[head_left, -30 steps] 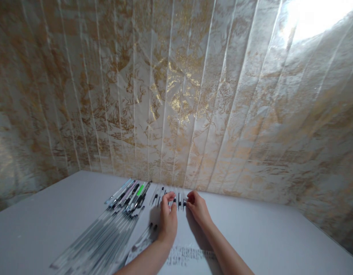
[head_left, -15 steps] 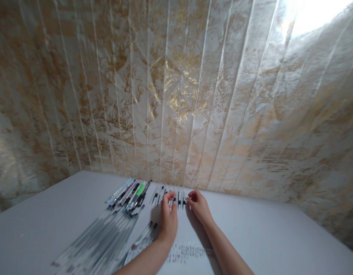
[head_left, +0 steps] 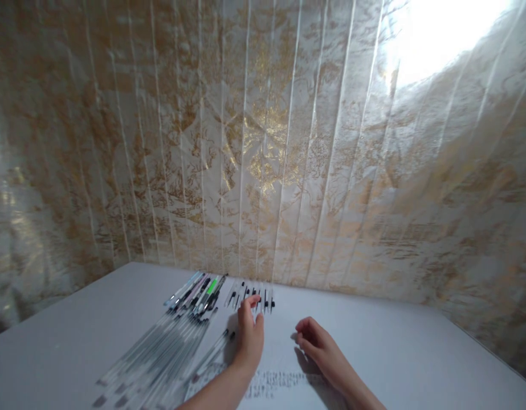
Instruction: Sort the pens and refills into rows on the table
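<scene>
My left hand (head_left: 251, 336) hovers at the near end of a row of clear pens with black caps (head_left: 272, 304). Its thumb and index finger are apart, with nothing visible between them; the hand covers part of the row. Off to the right, my right hand (head_left: 320, 343) is above the white table, away from the pens. Its fingers are loosely curled, with a gap to the thumb, and I see nothing in them. A few slim pens or refills with dark tips (head_left: 215, 352) lie left of my left wrist, partly behind the forearm.
A group of coloured pens (head_left: 198, 291), one bright green, lies at the back left of the white table (head_left: 395, 353). Nearer me spreads a bundle of long clear sticks with dark ends (head_left: 160, 353). A sheet with dark writing (head_left: 280, 381) lies between my forearms. Behind the table hangs a gold-patterned curtain (head_left: 263, 142).
My right hand has left the right end of the pen row and come back toward me and to the right. The left hand stays nearly in place.
</scene>
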{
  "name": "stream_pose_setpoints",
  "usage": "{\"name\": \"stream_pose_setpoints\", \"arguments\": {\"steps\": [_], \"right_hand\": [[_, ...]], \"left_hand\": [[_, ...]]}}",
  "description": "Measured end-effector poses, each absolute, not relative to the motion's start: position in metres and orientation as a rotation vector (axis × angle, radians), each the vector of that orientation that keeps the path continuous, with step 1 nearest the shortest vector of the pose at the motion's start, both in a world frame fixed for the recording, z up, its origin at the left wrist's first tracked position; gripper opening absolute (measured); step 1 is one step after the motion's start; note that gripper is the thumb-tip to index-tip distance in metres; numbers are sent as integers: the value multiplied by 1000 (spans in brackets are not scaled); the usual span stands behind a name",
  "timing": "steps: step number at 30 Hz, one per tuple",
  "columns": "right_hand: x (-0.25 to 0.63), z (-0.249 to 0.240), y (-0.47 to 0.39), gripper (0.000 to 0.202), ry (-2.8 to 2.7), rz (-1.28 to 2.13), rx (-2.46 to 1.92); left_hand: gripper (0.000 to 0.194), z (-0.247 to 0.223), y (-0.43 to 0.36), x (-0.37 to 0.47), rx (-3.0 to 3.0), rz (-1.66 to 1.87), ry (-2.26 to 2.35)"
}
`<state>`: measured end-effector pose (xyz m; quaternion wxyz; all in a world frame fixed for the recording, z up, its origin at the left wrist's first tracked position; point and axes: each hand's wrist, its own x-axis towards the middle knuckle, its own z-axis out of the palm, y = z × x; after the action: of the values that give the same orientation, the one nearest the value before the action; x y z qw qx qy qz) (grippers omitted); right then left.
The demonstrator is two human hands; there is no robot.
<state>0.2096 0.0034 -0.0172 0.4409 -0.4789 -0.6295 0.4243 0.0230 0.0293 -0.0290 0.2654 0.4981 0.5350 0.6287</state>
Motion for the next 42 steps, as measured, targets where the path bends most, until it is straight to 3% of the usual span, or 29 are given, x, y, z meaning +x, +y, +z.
{"name": "stream_pose_setpoints", "arguments": {"steps": [6,12,20,29,42], "right_hand": [[237,-19,-21,20,-1596,923,-1262],[233,-21,-16,15,-1652,858,-1296],[232,-15,-18,13,-1675,829,-1305],[232,-18,-18,11,-1701,791,-1296],[232,-18,-17,11,-1743,762,-1297]], "left_hand": [[33,-21,35,-7,1398,1643,1566],[26,19,56,-88,1589,1518,1711],[14,31,65,-190,1829,1054,2169],[17,12,55,-184,2022,514,2460],[25,27,57,-178,2002,206,2562]]}}
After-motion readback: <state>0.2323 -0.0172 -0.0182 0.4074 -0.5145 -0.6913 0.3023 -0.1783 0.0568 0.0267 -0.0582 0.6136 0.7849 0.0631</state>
